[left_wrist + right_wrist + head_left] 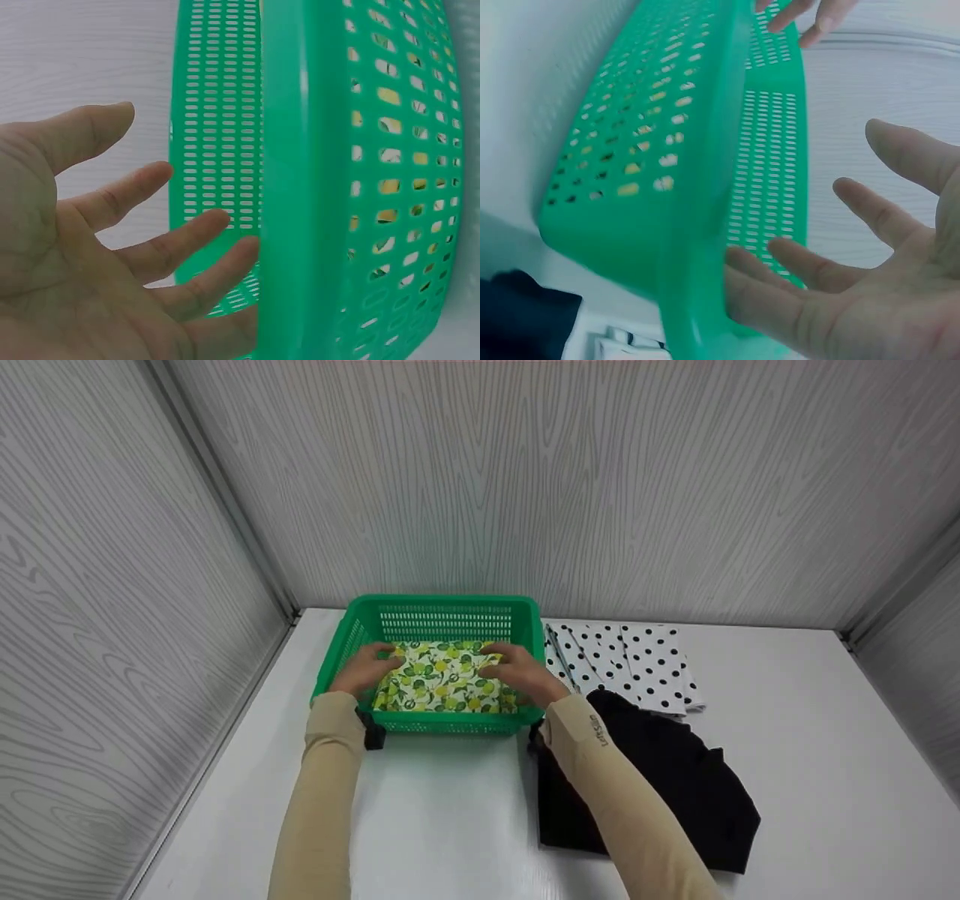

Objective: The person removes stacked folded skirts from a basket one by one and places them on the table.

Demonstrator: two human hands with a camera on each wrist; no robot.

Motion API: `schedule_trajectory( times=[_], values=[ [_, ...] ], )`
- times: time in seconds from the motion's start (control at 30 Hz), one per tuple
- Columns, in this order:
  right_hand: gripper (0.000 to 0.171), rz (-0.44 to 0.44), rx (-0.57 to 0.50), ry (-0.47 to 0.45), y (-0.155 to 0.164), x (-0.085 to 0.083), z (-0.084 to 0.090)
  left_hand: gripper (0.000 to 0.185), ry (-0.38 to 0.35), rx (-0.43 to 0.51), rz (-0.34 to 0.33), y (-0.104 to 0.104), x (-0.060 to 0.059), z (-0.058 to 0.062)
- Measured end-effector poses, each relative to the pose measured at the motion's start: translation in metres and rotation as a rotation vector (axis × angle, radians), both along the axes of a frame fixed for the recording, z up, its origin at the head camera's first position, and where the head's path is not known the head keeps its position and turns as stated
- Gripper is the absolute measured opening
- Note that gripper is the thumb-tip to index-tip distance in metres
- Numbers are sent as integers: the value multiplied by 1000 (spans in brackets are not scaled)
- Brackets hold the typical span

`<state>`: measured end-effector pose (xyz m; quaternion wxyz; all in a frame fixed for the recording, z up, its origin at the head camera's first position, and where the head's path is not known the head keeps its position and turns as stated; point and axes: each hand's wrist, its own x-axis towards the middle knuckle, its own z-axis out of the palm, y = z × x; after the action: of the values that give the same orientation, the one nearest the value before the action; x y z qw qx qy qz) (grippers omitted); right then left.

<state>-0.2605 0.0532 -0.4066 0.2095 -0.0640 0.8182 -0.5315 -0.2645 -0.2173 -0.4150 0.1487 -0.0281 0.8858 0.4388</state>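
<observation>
While both hands reach into the green perforated plastic basket [442, 615] at centre frame, the folded lemon-print fabric [439, 679] already lies flat on its floor. The left hand [364, 667] and right hand [521, 671] rest on the fabric's upper corners; the wrist views show the fingers extended and relaxed, gripping nothing. Judged from this layout, one item is stowed. Two items remain outside: the white black-dotted folded cloth [637, 664] just right of the basket, and the black garment [660, 787] in the lower right on the white tabletop [825, 750].
</observation>
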Motion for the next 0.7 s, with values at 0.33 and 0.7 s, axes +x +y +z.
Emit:
schedule_trajectory(
  times=[0.33, 0.7],
  values=[
    [72, -66, 52, -51, -15, -4, -16, 67, -103, -22, -32, 0, -13, -13],
    [76, -95, 76, -64, -22, -3, -38, 62, -28, 8, 69, 10, -12, -41]
  ],
)
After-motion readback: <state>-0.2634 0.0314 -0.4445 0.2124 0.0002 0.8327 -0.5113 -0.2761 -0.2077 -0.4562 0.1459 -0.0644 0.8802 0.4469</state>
